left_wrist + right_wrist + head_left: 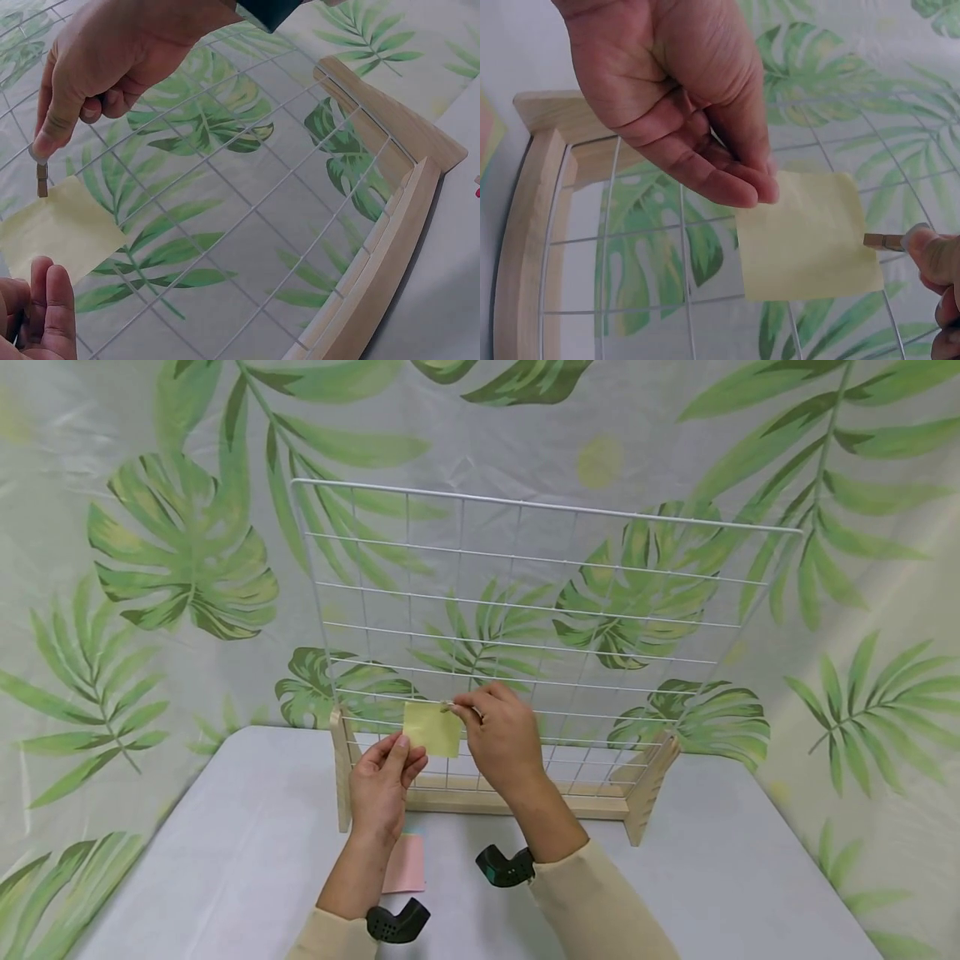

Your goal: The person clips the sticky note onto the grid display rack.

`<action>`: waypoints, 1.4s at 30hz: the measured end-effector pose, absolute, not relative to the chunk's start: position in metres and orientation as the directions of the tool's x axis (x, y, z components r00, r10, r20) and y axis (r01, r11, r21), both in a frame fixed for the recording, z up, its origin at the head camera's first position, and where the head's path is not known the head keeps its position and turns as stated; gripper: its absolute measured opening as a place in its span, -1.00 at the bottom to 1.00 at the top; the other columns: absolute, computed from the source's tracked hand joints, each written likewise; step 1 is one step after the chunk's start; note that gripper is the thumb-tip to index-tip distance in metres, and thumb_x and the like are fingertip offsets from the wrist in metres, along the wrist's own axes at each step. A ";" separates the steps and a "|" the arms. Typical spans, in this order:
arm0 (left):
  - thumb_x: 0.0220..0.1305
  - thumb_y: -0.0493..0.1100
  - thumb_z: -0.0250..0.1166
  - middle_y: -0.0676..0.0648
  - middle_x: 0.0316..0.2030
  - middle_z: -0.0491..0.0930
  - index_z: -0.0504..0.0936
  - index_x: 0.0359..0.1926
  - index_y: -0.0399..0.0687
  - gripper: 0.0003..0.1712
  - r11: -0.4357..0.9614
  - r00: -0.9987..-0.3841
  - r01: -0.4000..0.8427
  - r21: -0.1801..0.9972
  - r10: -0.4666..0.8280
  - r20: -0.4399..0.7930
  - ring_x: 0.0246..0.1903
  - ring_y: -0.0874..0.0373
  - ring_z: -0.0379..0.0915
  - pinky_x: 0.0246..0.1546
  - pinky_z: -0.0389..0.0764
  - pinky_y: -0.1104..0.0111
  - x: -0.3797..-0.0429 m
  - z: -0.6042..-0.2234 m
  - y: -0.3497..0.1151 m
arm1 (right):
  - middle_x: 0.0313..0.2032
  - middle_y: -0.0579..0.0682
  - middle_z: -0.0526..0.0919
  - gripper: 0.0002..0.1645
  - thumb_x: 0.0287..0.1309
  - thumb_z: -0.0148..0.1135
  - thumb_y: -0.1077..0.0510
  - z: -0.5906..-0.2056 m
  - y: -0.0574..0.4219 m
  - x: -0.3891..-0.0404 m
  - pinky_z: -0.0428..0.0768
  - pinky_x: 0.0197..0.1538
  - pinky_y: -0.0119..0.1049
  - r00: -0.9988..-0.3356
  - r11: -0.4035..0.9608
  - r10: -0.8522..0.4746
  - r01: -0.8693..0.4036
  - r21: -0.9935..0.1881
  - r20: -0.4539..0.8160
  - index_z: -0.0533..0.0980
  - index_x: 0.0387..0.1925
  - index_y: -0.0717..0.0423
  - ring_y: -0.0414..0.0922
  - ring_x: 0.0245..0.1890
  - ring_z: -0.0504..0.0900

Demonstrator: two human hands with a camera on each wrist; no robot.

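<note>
A yellow sticky note [432, 729] lies against the white wire grid rack [540, 610]. At the note's lower left corner, my left hand [381, 783] pinches it between thumb and fingertips. My right hand [501, 735] grips a small wooden clothespin [43, 180] by its handles. The clothespin's tip is over the note's upper edge; whether it also bites a wire cannot be told. In the right wrist view the left hand [682, 97] covers one corner of the note [810, 240], and the clothespin [885, 241] meets the opposite side.
A wooden base with side feet [648, 789] carries the grid on the white table [225, 860]. A pad of pink sticky notes [405, 864] lies in front, partly behind the left forearm. A leaf-patterned cloth [187, 543] hangs behind.
</note>
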State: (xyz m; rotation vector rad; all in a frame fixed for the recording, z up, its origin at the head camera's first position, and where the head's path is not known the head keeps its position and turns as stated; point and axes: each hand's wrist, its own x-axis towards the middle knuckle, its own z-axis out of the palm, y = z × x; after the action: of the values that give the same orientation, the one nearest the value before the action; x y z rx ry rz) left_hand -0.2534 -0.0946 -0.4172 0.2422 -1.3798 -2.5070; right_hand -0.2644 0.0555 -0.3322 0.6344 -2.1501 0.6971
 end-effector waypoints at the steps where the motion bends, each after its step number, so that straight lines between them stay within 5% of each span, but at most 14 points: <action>1: 0.51 -0.28 0.17 0.03 -0.36 0.64 0.51 0.15 -0.37 -0.70 -0.513 -0.949 0.156 0.844 -0.315 -0.015 -0.34 0.29 0.71 -0.14 0.75 0.43 -0.254 -0.418 -0.095 | -0.34 -0.02 0.70 -0.90 0.20 0.45 0.16 -0.332 0.055 -0.265 0.69 -0.34 -0.32 -0.573 0.732 -0.211 -0.629 -0.260 0.792 0.76 -0.29 0.11 -0.12 -0.38 0.69; 30: 0.50 -0.25 0.19 0.02 -0.34 0.66 0.51 0.16 -0.39 -0.66 -0.511 -0.949 0.172 0.842 -0.315 0.002 -0.32 0.29 0.72 -0.14 0.75 0.44 -0.253 -0.420 -0.095 | -0.25 -0.06 0.72 -0.83 0.26 0.41 0.10 -0.320 0.037 -0.263 0.72 -0.34 -0.22 -0.682 0.847 -0.227 -0.491 -0.205 0.695 0.77 -0.14 0.00 -0.12 -0.30 0.74; 36: 0.49 -0.21 0.22 0.02 -0.28 0.60 0.54 0.15 -0.34 -0.66 -0.494 -0.937 0.197 0.847 -0.348 0.015 -0.38 0.29 0.70 -0.20 0.75 0.45 -0.252 -0.419 -0.097 | -0.24 -0.04 0.73 -0.77 0.28 0.40 0.10 -0.324 0.039 -0.264 0.73 -0.31 -0.25 -0.622 0.827 -0.218 -0.527 -0.196 0.752 0.75 -0.06 0.04 -0.13 -0.30 0.75; 42: 0.46 -0.16 0.28 0.07 -0.26 0.55 0.60 -0.07 -0.14 -0.85 -0.433 -0.909 0.213 0.876 -0.418 0.015 -0.49 0.31 0.59 -0.32 0.72 0.48 -0.251 -0.418 -0.100 | -0.24 -0.04 0.73 -0.81 0.28 0.40 0.07 -0.326 0.041 -0.264 0.72 -0.34 -0.26 -0.573 0.835 -0.204 -0.525 -0.164 0.793 0.75 -0.11 -0.01 -0.15 -0.33 0.74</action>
State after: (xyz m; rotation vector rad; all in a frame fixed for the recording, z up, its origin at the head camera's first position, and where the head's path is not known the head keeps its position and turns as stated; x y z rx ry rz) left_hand -0.2512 -0.0999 -0.4183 0.2885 -1.4014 -2.3648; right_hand -0.2644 0.0407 -0.3258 0.5304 -2.1776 0.4909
